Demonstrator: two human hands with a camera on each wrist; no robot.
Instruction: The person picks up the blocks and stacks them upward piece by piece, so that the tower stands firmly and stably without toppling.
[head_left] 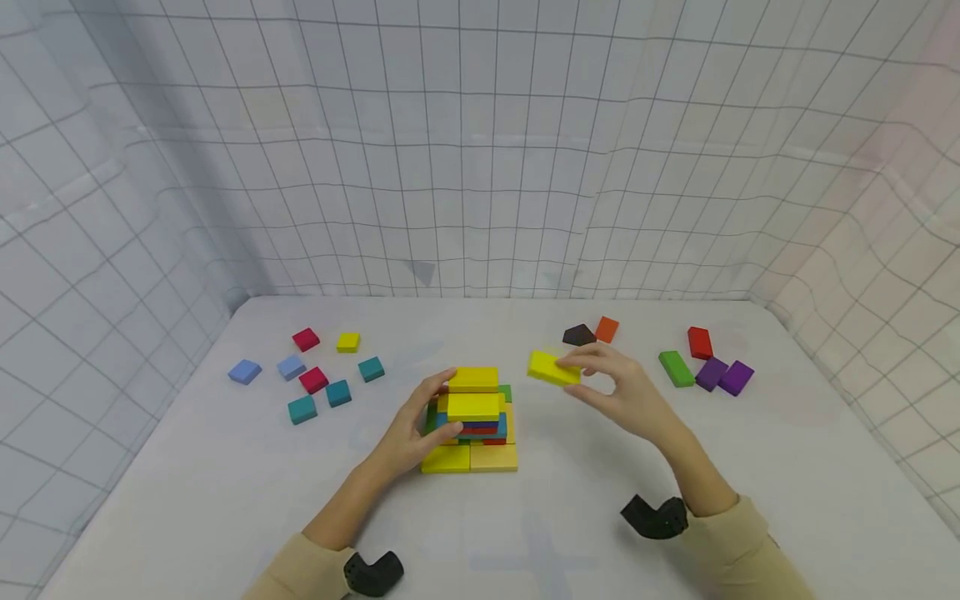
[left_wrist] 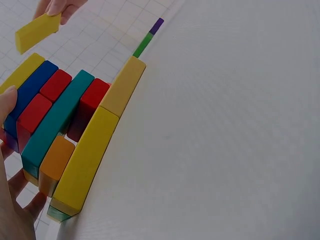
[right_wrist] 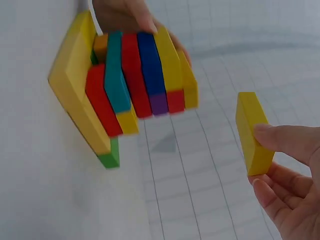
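A layered tower of coloured blocks (head_left: 487, 429) stands in the middle of the white table, two yellow blocks on top. Its layers show yellow, blue, red, teal and orange blocks in the left wrist view. My left hand (head_left: 412, 429) is curled around the tower's left side, thumb at the near face and fingers at the far side. To the right, my right hand (head_left: 618, 387) pinches a yellow block (head_left: 546, 367) by one end between thumb and fingers. That block is in the air, apart from the tower, as the right wrist view also shows.
Loose teal blocks (head_left: 303, 409), red blocks (head_left: 313, 380), light blue blocks (head_left: 244, 372) and one yellow block (head_left: 348, 342) lie at left. Beyond the right hand are a dark brown block (head_left: 578, 335) and an orange one (head_left: 607, 329). Green (head_left: 677, 368), red and purple blocks lie farther right.
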